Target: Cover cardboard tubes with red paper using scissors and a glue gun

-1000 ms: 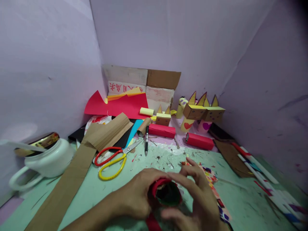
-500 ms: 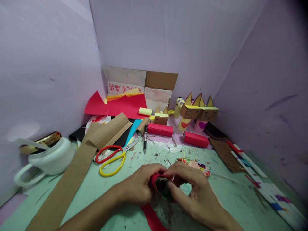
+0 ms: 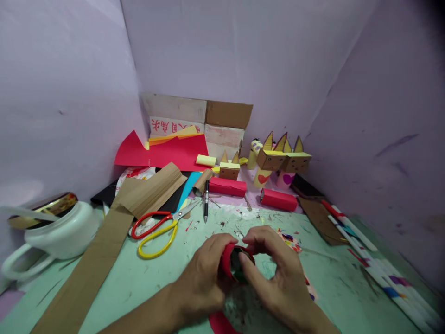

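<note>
Low at the front centre, a cardboard tube covered in red paper (image 3: 227,261) points its open end toward me. Its inside looks dark. My left hand (image 3: 205,273) is wrapped round the tube's left side. My right hand (image 3: 278,273) grips the rim from the right, with the thumb at the opening and the fingers curled over the top. Beneath the hands lies a strip of red paper (image 3: 221,323), partly hidden by them. To the left of my left hand lie scissors (image 3: 172,223) with one red and one yellow handle, blades apart.
Two red tubes (image 3: 227,187) (image 3: 278,200) lie farther back, near a black pen (image 3: 206,204). Cardboard strips (image 3: 86,271) and a white pot (image 3: 64,236) stand left. Cardboard animal figures (image 3: 271,160) stand at the back right. White markers (image 3: 368,260) line the right side.
The tube has turned slightly, and more of its open end shows. My right fingers have shifted along the rim. The whole view has moved a little, with things sliding left.
</note>
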### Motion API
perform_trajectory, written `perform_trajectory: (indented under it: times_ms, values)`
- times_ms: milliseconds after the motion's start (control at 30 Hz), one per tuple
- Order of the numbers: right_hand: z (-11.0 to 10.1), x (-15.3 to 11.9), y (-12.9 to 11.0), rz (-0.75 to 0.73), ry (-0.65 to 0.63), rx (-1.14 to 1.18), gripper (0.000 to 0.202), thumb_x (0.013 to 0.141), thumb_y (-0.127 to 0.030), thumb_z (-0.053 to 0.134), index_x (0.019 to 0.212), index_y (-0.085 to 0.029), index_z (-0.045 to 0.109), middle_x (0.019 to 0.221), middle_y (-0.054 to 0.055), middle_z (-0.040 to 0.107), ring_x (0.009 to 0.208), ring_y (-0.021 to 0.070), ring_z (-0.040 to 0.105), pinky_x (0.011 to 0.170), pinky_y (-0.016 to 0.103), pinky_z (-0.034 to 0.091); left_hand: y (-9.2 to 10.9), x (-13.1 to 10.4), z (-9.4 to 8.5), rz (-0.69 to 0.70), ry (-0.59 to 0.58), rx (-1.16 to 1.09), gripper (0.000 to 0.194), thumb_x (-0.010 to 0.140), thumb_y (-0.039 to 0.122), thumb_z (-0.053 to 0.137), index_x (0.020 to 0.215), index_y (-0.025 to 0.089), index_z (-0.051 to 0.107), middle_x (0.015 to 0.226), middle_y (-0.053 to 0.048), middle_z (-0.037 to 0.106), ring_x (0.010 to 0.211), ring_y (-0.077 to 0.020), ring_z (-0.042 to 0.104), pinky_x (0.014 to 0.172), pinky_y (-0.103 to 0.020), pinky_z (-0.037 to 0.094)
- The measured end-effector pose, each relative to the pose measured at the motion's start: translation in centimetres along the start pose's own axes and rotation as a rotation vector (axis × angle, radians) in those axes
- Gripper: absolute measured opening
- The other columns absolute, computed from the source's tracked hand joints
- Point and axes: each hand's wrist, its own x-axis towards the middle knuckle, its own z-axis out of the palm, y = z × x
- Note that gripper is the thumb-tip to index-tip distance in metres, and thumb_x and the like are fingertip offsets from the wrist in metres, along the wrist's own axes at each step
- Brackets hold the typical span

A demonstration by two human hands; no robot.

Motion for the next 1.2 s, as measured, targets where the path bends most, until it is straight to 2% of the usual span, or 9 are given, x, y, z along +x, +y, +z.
perform_trajectory:
  times_ms: [133,367,600,767,900,967,1067,1133,1200]
  values:
    - [-0.6,0.3,-0.2,-0.164,-0.011,-0.012,0.02,0.076,-0.011,0.059,0.093,-0.021,0.058,0.094,0.005,0.053,0.085,0.0187,0.056,0.071,0.034,0.05,0.0,0.0,-0.1,-0.033,0.006,-0.073,0.037,0.073,0.011,0.06,0.108,0.018,0.053,0.1,-0.007,0.064,0.087,-0.0209,0.062,0.077,-0.034,0.05]
    - [-0.8,-0.1,0.3,-0.267,-0.005,-0.14,0.027,0.075,-0.016,0.067,0.101,-0.019,0.062,0.101,0.008,0.053,0.083,0.0196,0.056,0.066,0.034,0.051,-0.2,0.2,-0.1,-0.072,0.006,-0.092,0.035,0.074,0.016,0.061,0.108,0.016,0.055,0.1,-0.007,0.066,0.087,-0.0214,0.064,0.077,-0.034,0.051]
    - [-0.7,-0.3,-0.2,-0.296,-0.029,-0.169,0.034,0.075,-0.015,0.064,0.108,-0.019,0.057,0.105,0.009,0.054,0.086,0.0214,0.058,0.067,0.037,0.053,-0.6,-0.2,-0.2,0.032,-0.035,-0.062,0.057,0.07,0.012,0.063,0.125,0.018,0.048,0.125,-0.011,0.06,0.113,-0.0257,0.058,0.097,-0.041,0.047]
    - [-0.9,0.1,-0.7,-0.297,-0.036,-0.158,0.023,0.072,-0.016,0.062,0.095,-0.018,0.058,0.095,0.008,0.057,0.079,0.0212,0.058,0.061,0.036,0.05,-0.5,-0.1,-0.4,0.043,-0.09,-0.037,0.06,0.069,0.012,0.064,0.127,0.014,0.048,0.129,-0.016,0.057,0.117,-0.0299,0.055,0.1,-0.045,0.044]
    - [-1.2,0.4,-0.5,-0.356,-0.071,-0.172,0.019,0.077,-0.03,0.066,0.09,-0.019,0.058,0.09,0.007,0.059,0.075,0.0214,0.059,0.063,0.036,0.05,0.5,0.6,-0.9,-0.002,-0.189,-0.157,0.052,0.069,0.016,0.07,0.118,0.016,0.052,0.116,-0.01,0.063,0.101,-0.0252,0.061,0.089,-0.037,0.049]
    - [-1.2,0.5,-0.2,-0.388,-0.08,-0.18,0.027,0.081,-0.045,0.065,0.09,-0.02,0.059,0.09,0.007,0.062,0.076,0.021,0.061,0.072,0.04,0.051,0.9,0.9,-1.2,-0.031,-0.208,-0.187,0.051,0.069,0.02,0.075,0.115,0.019,0.054,0.113,-0.007,0.064,0.099,-0.0238,0.062,0.087,-0.034,0.049]
    - [-1.3,0.6,-0.1,-0.429,-0.07,-0.186,0.045,0.079,-0.063,0.06,0.092,-0.021,0.06,0.09,0.006,0.067,0.077,0.0208,0.064,0.085,0.044,0.048,1.1,1.1,-1.3,-0.081,-0.199,-0.169,0.051,0.067,0.023,0.078,0.113,0.02,0.057,0.11,-0.005,0.066,0.096,-0.0235,0.062,0.084,-0.033,0.048]
    - [-1.3,0.8,-0.2,-0.429,-0.088,-0.199,0.044,0.077,-0.061,0.064,0.094,-0.02,0.059,0.091,0.006,0.069,0.079,0.021,0.066,0.088,0.044,0.046,1.0,1.1,-1.3,-0.093,-0.191,-0.157,0.051,0.066,0.025,0.079,0.112,0.02,0.058,0.107,-0.005,0.067,0.095,-0.0242,0.062,0.082,-0.033,0.048]
    - [-1.4,0.9,-0.5,-0.414,-0.13,-0.216,0.036,0.077,-0.049,0.069,0.093,-0.02,0.058,0.09,0.006,0.07,0.078,0.0208,0.066,0.09,0.044,0.044,1.1,1.2,-1.2,-0.091,-0.187,-0.149,0.048,0.067,0.026,0.078,0.11,0.018,0.059,0.104,-0.006,0.067,0.095,-0.0249,0.062,0.083,-0.035,0.048]
